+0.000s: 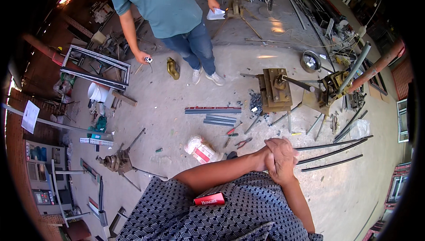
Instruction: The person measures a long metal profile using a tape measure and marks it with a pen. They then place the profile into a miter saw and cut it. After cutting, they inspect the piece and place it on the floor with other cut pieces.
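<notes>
My left hand (269,160) and my right hand (285,163) are clasped together in front of me, right of centre. Their fingers wrap over one another, and no object shows between them; the inside of the clasp is hidden. Long dark bars (332,154) lie on the floor just right of the hands. To their left are pliers (243,142), a red-handled tool (231,131) and a white bag with a red label (201,151). A small red box (209,199) sticks out at the chest of my patterned shirt (177,214).
A person in a teal shirt (157,8) stands ahead, holding white paper (216,14) and a small object. Beyond my hands stand a metal press (275,91) and a pipe-handled machine (335,86). Cut profiles (213,110) and an olive-gold jug (173,68) are on the floor; a vise stand (117,161) is left.
</notes>
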Demonstrator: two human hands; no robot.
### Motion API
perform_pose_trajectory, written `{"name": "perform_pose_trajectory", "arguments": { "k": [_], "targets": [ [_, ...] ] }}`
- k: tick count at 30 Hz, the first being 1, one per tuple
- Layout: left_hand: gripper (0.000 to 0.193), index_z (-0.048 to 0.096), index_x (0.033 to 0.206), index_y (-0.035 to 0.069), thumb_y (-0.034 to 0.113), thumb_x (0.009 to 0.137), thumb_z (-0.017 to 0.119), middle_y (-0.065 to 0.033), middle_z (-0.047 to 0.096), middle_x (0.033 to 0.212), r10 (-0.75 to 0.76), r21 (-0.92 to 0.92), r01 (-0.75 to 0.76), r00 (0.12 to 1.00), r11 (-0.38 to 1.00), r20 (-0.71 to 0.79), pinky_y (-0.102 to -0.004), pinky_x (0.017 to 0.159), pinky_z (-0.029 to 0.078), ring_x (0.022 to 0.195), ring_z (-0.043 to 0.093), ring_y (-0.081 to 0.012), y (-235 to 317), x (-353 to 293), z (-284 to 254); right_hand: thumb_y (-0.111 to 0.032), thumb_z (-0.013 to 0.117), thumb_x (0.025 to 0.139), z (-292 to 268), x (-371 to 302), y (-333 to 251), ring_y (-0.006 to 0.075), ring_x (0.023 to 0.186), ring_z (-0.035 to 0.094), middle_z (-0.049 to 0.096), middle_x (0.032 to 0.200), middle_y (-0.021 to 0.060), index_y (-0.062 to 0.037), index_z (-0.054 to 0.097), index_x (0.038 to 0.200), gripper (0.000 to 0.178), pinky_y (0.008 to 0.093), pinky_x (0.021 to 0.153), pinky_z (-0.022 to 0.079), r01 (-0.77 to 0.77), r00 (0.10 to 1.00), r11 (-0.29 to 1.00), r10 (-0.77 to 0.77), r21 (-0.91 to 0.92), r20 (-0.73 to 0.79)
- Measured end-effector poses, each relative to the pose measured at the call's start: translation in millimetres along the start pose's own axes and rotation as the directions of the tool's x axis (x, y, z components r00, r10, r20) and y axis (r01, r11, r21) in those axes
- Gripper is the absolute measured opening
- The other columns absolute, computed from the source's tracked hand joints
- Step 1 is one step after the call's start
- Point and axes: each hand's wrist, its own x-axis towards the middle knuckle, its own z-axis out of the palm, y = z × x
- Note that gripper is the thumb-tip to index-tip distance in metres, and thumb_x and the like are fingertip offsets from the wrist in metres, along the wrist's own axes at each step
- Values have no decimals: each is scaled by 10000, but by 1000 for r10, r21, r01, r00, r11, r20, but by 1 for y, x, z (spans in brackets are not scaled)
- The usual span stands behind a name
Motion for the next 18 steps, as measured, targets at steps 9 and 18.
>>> {"name": "perform_pose_trajectory", "arguments": {
  "k": [9,18],
  "targets": [
    [612,603,1377,34,553,1108,423,-113,696,1221,-162,-46,155,946,987,-281,-367,1028,519,1129,669,-199,14,-31,-17,-271,615,952,-15,-252,207,461,906,704,724,923,259,-14,685,1114,311,514,796,566,-737,623,611,780,-291,58],
    [381,645,1252,11,344,1096,546,-58,704,1070,32,431,364,732,826,-680,-312,902,535,996,678,-142,-58,-89,-38,-123,570,967,-35,-453,179,190,603,623,642,752,87,-29,623,1000,113,335,523,498,-891,-220,-295,945,344,241]
  ]
}}
